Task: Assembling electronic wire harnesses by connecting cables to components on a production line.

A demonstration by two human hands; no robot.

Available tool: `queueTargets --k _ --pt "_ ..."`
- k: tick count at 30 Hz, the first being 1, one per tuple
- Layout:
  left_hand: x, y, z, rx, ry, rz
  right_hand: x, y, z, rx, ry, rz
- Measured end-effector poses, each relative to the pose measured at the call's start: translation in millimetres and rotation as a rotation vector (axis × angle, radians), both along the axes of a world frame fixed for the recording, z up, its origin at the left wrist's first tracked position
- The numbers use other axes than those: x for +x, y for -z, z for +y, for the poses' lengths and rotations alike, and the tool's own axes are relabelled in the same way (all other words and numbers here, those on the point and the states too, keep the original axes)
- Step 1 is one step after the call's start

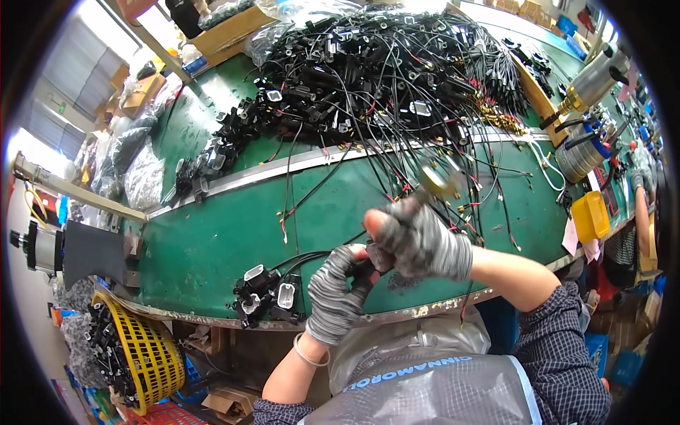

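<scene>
My left hand (338, 292), in a grey striped glove, grips a small black connector housing (375, 261) at the near edge of the green workbench (212, 241). My right hand (423, 241), also gloved, is closed around a brass-coloured tool or fitting (439, 182) that shows blurred above the fingers, and presses against the same black part. Thin black wires run from the part toward a small cluster of black and white connectors (265, 296) to the left of my left hand.
A big heap of black wired connectors (368, 71) covers the far half of the bench beyond a metal strip (297, 163). A yellow basket (142, 350) of black parts hangs at lower left. A yellow bin (590, 216) and metal cylinders (591, 81) stand at right.
</scene>
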State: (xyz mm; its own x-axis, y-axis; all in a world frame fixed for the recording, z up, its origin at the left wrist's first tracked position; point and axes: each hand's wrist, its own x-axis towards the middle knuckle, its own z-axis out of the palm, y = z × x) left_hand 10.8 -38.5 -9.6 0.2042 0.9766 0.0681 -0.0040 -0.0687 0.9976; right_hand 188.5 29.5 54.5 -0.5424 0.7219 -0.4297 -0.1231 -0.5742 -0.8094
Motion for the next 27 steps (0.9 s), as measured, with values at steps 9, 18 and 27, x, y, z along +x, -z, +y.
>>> queueTargets --k 9,18,27 --pt "-4 5 0 0.027 -0.016 0.116 3 -1 -6 0.178 0.214 0.105" --pt "1 1 -3 -0.336 0.062 -0.282 -16 6 -32 0.679 -0.008 -0.199" --pt "3 2 -5 -0.310 0.023 -0.282 -26 3 -27 0.900 -0.055 -0.493"
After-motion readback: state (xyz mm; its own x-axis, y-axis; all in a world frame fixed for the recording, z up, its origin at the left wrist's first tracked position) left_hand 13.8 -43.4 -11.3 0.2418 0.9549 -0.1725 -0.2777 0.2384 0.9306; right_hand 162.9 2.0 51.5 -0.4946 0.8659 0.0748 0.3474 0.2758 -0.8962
